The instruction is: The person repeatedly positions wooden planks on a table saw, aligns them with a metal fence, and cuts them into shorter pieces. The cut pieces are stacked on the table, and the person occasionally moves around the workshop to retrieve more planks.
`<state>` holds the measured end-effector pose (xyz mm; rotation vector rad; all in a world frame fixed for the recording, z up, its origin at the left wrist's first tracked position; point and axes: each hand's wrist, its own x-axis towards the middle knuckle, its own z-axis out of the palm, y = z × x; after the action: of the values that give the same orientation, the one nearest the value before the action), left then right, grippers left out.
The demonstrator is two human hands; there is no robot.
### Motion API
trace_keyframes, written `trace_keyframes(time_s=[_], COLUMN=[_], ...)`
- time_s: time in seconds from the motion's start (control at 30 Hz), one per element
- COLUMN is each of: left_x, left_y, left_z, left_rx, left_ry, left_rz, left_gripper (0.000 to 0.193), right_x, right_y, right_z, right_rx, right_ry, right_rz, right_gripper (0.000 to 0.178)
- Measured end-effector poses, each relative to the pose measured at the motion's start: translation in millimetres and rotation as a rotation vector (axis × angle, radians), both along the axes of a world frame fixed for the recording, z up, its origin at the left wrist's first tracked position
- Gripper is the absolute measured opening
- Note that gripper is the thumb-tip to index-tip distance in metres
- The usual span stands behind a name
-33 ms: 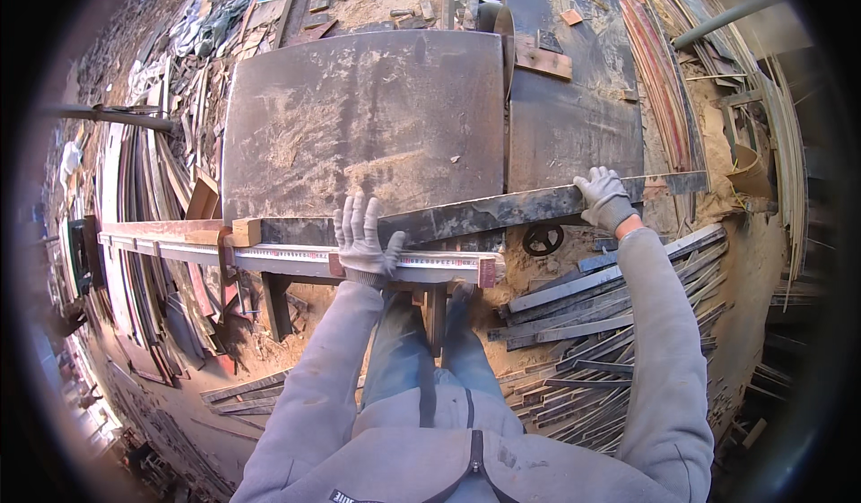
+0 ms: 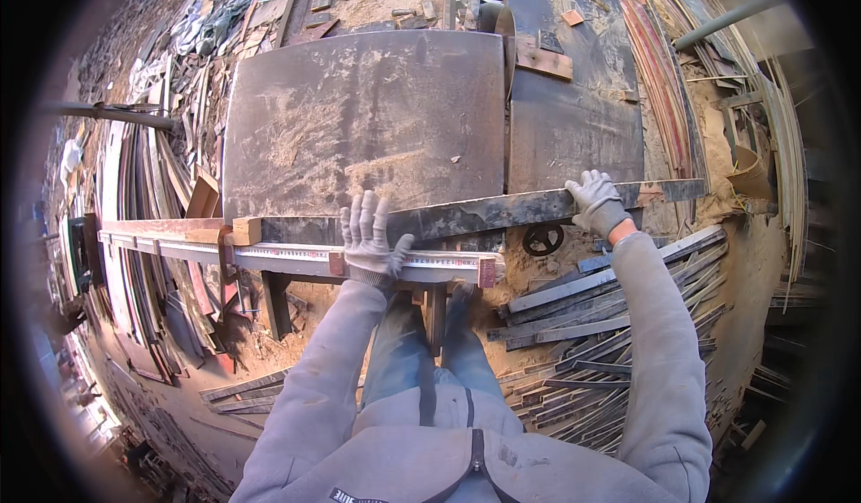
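A long dark wooden strip (image 2: 489, 214) with a worn face lies aslant across the near edge of the steel saw table (image 2: 296, 99). My left hand (image 2: 369, 241), in a grey glove, presses on its left part with fingers spread and thumb out. My gloved right hand (image 2: 599, 205) grips the strip farther right, with its fingers over the far edge. Below the left hand runs a rail with a measuring scale (image 2: 287, 252). A small pale wood block (image 2: 246, 230) sits on the rail assembly, left of that hand.
A second dark table surface (image 2: 574, 126) lies beyond a narrow gap, with a wood offcut (image 2: 544, 59) on it. Cut strips (image 2: 619, 274) are heaped on the right below the strip. Long boards (image 2: 134, 252) lean at left. A black handwheel (image 2: 543, 239) shows under the table.
My left hand has shifted slightly right and my right hand slightly left. The strip's right end has moved a little left.
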<state>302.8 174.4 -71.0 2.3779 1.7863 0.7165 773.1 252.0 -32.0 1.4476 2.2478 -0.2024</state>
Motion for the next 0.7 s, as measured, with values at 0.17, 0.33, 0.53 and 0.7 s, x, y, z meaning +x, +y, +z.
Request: trace_keyframes(time_s=[0.17, 0.33, 0.53, 0.7], left_x=[15, -39, -51, -31], left_y=[12, 18, 13, 10], left_z=[11, 32, 22, 13], left_rx=[-0.247, -0.444, -0.414, -0.43], left_ry=[0.151, 0.102, 0.151, 0.276], left_rz=[-0.217, -0.108, -0.012, 0.182], left_gripper=[0.069, 0.049, 0.042, 0.047], right_x=[-80, 1, 45, 23], right_y=[-43, -74, -101, -103], right_z=[16, -14, -10, 24], right_rx=[0.01, -0.01, 0.028, 0.058], right_ry=[0.481, 0.076, 0.208, 0.19], right_rz=[0.15, -0.084, -0.024, 0.045], right_gripper=[0.097, 0.117, 0.083, 0.081])
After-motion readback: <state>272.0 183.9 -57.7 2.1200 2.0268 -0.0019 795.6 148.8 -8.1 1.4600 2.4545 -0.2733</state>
